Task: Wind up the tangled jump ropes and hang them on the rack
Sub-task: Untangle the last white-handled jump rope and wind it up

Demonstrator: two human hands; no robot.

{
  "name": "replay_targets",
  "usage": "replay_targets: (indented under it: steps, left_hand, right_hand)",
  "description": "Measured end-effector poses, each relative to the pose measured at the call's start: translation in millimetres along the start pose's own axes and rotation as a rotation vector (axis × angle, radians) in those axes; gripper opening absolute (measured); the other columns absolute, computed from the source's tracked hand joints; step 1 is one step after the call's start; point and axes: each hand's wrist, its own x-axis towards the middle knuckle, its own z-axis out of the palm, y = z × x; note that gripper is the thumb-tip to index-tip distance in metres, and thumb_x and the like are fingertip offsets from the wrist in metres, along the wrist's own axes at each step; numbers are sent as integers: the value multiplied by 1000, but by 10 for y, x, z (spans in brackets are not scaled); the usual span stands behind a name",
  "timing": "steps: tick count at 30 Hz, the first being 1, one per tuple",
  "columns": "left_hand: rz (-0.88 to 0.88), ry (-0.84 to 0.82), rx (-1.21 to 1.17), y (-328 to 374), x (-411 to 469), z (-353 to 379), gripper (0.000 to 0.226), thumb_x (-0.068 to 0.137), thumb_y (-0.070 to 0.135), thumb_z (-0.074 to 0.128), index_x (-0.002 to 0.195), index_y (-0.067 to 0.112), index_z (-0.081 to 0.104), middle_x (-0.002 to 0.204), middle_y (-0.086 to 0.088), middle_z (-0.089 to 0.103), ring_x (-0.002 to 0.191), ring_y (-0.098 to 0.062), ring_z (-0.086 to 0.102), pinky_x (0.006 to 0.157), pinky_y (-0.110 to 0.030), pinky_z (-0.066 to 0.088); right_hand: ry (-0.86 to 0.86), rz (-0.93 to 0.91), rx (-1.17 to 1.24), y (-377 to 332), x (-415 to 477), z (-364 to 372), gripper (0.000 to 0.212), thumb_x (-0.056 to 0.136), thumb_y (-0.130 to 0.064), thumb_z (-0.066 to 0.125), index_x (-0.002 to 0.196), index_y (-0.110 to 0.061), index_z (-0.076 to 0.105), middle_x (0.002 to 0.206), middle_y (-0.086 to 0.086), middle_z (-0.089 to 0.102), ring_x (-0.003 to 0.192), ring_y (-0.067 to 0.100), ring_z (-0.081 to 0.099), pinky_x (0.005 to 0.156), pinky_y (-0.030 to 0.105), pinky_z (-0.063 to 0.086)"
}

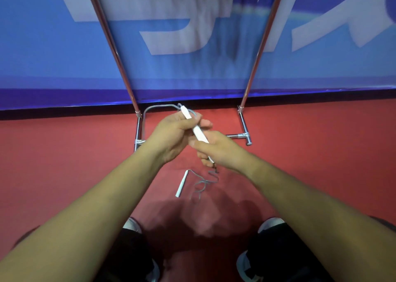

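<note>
The left hand [171, 137] and right hand [217, 151] both clench one white handle [196, 129] before the rack [138, 129], the other handle [181, 183] and loose rope [204, 182] lying on open red floor [64, 153].

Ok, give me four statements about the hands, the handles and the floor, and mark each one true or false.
1. The left hand and the right hand both grip a white handle. True.
2. A second handle lies on the floor. True.
3. The floor is green. False: it is red.
4. The second handle touches the rack. False: it lies apart from the rack, on bare floor.
</note>
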Motion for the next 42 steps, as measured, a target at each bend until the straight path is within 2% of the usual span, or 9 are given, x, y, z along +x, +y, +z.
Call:
replay_targets:
  steps: [6, 10, 15, 20, 24, 31, 35, 38, 42]
  left_hand:
    - [137, 357, -9, 315, 68, -384, 25, 100, -8, 39, 81, 4, 49, 64, -6, 58, 76, -28, 74, 71, -37, 62]
    - [73, 439, 186, 237, 74, -532, 20, 105, 0, 38, 88, 6, 47, 77, -13, 62, 79, -31, 71, 73, -38, 63]
    - [-225, 578, 1289, 303, 56, -830, 8, 87, 0, 58, 90, -3, 66, 77, -19, 71, 59, -26, 59, 57, -32, 48]
    - [84, 131, 544, 203, -67, -354, 8, 91, 5, 64, 95, 10, 69, 84, -8, 69, 55, -15, 50, 54, -24, 41]
    - [-21, -267, 867, 44, -108, -235, 17, 92, 29, 69, 77, 21, 66, 66, -8, 52, 56, -18, 41, 51, -26, 34]
    - [171, 438, 333, 308, 61, -538, 24, 98, 11, 58, 75, 15, 57, 51, 6, 42, 43, -8, 32, 42, -20, 26]
    - [149, 608, 615, 270, 84, -729, 11, 98, 12, 59, 87, 12, 63, 62, -1, 57, 37, -6, 43, 44, -23, 36]
    - [193, 615, 1000, 202, 58, -666, 12, 94, 10, 60, 100, 14, 70, 71, -4, 64, 47, -10, 59, 49, -18, 45]
    - [229, 173, 888, 167, -131, -222, 11, 97, 17, 64, 98, 21, 74, 79, 9, 65, 48, 1, 50, 49, -19, 40]
  right_hand:
    - [-252, 202, -440, 392, -63, -474, 27, 95, -28, 66, 72, -17, 55, 58, 1, 62, 60, 18, 59, 67, 32, 44]
    - [-39, 257, -508, 580, -34, -781, 24, 96, -8, 57, 75, -17, 64, 72, 5, 70, 71, 20, 61, 72, 34, 43]
    - [127, 62, -351, 180, -47, -811, 15, 98, -14, 59, 90, -7, 69, 58, 3, 56, 42, 10, 44, 45, 21, 35]
    - [-149, 100, -415, -106, -86, -513, 17, 96, -17, 63, 93, -3, 74, 53, 1, 42, 45, 13, 34, 46, 23, 31]
    - [-75, 7, -260, -228, -41, -491, 19, 93, -14, 64, 87, 2, 71, 48, -5, 45, 45, 11, 38, 49, 27, 31]
    - [-164, 383, -591, 345, -125, -1094, 23, 94, -4, 55, 76, -13, 66, 76, 8, 67, 59, 2, 55, 64, 24, 40]
    - [53, 251, -489, 463, -124, -1202, 21, 99, -9, 58, 82, -10, 70, 75, 11, 70, 73, 19, 61, 80, 35, 48]
    - [14, 168, -399, 269, -54, -980, 18, 99, -17, 59, 92, -9, 74, 57, 4, 55, 53, 20, 51, 58, 33, 48]
    - [-93, 33, -413, -126, 11, -581, 17, 96, -21, 64, 90, -10, 76, 53, 1, 42, 48, 13, 33, 47, 24, 31]
